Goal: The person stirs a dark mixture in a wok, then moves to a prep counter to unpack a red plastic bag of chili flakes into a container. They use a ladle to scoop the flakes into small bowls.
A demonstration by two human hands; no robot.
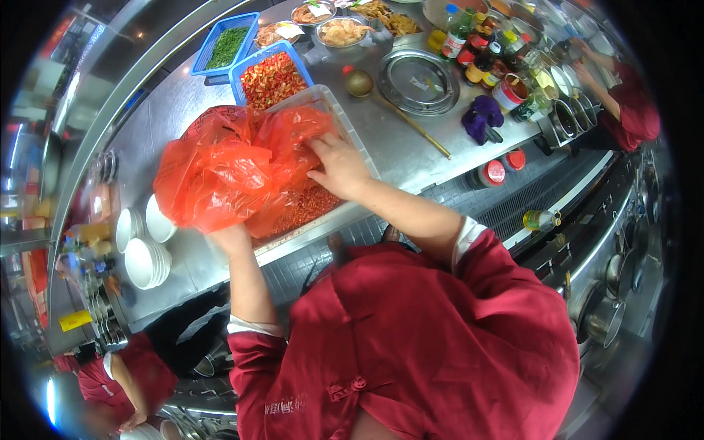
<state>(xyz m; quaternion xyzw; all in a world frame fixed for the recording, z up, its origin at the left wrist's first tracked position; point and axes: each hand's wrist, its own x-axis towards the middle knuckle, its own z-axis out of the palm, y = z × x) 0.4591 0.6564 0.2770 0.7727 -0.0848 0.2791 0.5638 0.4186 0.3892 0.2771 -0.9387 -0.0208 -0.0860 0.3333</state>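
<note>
A crumpled, translucent red plastic bag (220, 170) spreads over a clear plastic tub (352, 129) on the steel counter. Chopped red chilli (308, 209) shows inside the tub below the bag. My left hand (230, 237) is at the bag's near left side, gripping it from below, with its fingers hidden under the film. On the right, my right hand (341, 165) reaches over the tub's near right side and holds the bag's edge between thumb and fingers; some fingertips are covered.
Beyond the tub sit blue baskets of cut chillies (272, 80) and chopped greens (228, 48). A brass-coloured ladle (360, 83), metal trays (418, 82), sauce bottles (481, 63) and a purple cloth (482, 118) lie to the right. White bowls (146, 264) stand left. Co-workers (632, 104) are at both sides.
</note>
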